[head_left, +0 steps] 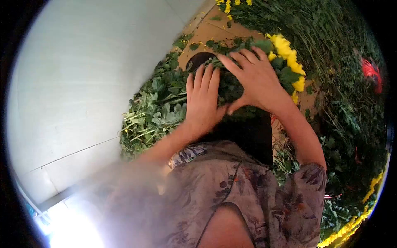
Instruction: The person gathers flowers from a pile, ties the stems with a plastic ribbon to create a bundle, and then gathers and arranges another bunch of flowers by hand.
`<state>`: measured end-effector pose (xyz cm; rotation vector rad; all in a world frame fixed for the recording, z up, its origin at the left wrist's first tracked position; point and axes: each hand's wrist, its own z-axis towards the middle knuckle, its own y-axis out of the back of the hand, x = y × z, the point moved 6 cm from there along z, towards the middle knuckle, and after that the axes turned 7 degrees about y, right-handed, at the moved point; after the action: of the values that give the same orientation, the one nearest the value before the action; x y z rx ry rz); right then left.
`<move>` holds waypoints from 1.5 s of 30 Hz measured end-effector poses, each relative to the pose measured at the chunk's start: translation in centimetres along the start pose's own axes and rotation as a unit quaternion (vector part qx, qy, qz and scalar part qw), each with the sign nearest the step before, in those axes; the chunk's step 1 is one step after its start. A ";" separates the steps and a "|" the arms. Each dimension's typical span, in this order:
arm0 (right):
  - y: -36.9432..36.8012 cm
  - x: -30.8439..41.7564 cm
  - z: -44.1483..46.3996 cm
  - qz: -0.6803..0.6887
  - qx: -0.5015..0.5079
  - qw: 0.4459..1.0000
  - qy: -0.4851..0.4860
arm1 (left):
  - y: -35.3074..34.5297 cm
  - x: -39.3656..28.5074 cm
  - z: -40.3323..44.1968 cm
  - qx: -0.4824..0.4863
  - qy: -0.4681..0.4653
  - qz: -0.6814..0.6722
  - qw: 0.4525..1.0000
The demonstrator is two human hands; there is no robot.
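A leafy bunch of chrysanthemums [231, 87] lies across my lap, its yellow flower heads [288, 58] to the right. My left hand [202, 93] rests on the stems and leaves, fingers stretched away from me and close together. To its right, my right hand [258, 82] lies over the leaves near the flower heads, its fingers spread. Both thumbs point inward on the near side and almost meet. The undersides of both hands are hidden, and neither plainly closes round the stems.
A pale wall or panel [82, 82] runs along the left. Stripped leaves and stems [142, 122] are heaped beside it. Many long green stems [331, 53] cover the right side, with red ties [372, 74] there. More yellow flowers [347, 229] show at lower right. Brown flooring [211, 33] carries scattered leaves.
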<state>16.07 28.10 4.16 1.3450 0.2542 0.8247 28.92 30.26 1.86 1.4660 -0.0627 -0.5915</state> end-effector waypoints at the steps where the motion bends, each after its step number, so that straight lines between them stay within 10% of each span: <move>1: -0.2 0.0 -0.3 -0.035 0.006 0.999 0.000 | -0.1 -0.5 -2.4 -0.002 0.003 -0.002 1.000; 11: -0.2 0.2 -0.2 -0.081 -0.040 0.995 -0.030 | 1.5 4.7 4.2 0.003 -0.074 0.081 0.994; 13: -0.1 -0.2 0.1 -0.075 -0.026 0.995 -0.060 | -0.5 5.7 5.2 0.151 -0.047 0.036 0.987; 17: 1.7 1.1 -0.3 -0.096 -0.093 0.991 0.004 | -0.5 5.0 4.5 0.055 -0.051 0.000 0.997; 21: 0.7 8.2 -5.0 0.192 -0.170 0.958 0.131 | 0.2 5.7 4.7 0.196 0.066 0.005 0.978; 24: -2.8 7.0 -6.5 0.365 -0.070 0.926 -0.066 | 0.6 8.2 3.6 0.238 0.118 -0.258 0.929; 27: -6.6 3.2 -6.6 0.654 -0.030 0.677 -0.335 | 2.4 5.4 0.4 0.272 0.148 -0.376 0.873; 30: -8.7 3.1 -2.3 0.500 -0.212 0.837 -0.058 | -0.1 7.6 -1.1 0.247 -0.016 -0.116 0.962; 33: -11.8 3.7 -0.5 0.646 -0.177 0.732 -0.125 | -1.1 8.7 -2.5 0.320 0.043 -0.260 0.910; 39: -7.3 4.7 -2.8 0.553 -0.104 0.823 -0.082 | -2.8 8.4 -3.9 0.285 0.153 -0.449 0.833; 44: -8.5 2.4 -4.0 0.739 -0.278 0.568 -0.231 | -1.2 5.0 -0.8 0.209 0.032 -0.168 0.963; 45: -9.8 2.0 -4.5 0.819 -0.327 0.439 -0.171 | -1.6 5.1 -0.8 0.213 0.031 -0.167 0.962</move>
<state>18.45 32.85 -5.50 0.5336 -1.8933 1.8477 33.05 28.95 -1.37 1.9335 0.1160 -0.8413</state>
